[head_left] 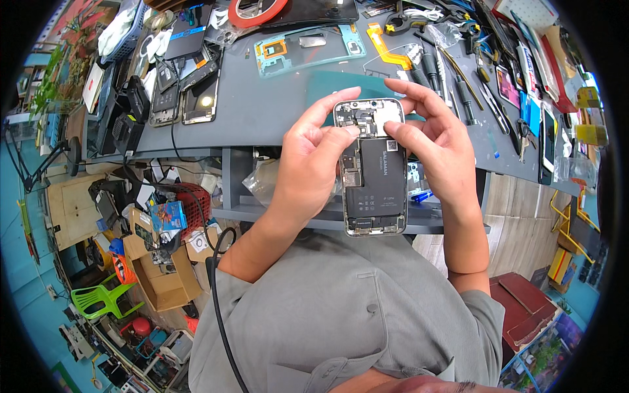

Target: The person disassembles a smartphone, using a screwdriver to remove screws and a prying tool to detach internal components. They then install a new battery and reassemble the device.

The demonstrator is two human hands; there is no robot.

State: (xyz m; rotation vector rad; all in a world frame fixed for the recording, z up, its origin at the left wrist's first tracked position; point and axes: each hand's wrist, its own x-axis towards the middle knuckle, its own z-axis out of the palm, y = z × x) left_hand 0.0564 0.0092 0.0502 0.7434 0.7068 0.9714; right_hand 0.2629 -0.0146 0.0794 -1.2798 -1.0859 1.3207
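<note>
An opened smartphone point(373, 187) is held up in front of me, its inside facing me. A long black battery fills much of it, with circuit boards and metal shields at the far end. My left hand point(313, 150) grips its left edge, the thumb pressed on the parts at upper left. On the right edge, my right hand point(436, 144) has its thumb on a silver plate near the top, with fingers curled behind. Both hands' fingertips behind the phone are partly hidden. Beyond it a teal mat point(321, 85) lies on the grey desk point(255, 108).
A translucent blue phone frame point(288, 59) and an orange flex cable point(386, 49) lie farther back. Screwdrivers point(464, 98) and pliers crowd the right side. Opened phones point(200, 98) and black devices sit at left. A black cable point(216, 308) runs down beside my body.
</note>
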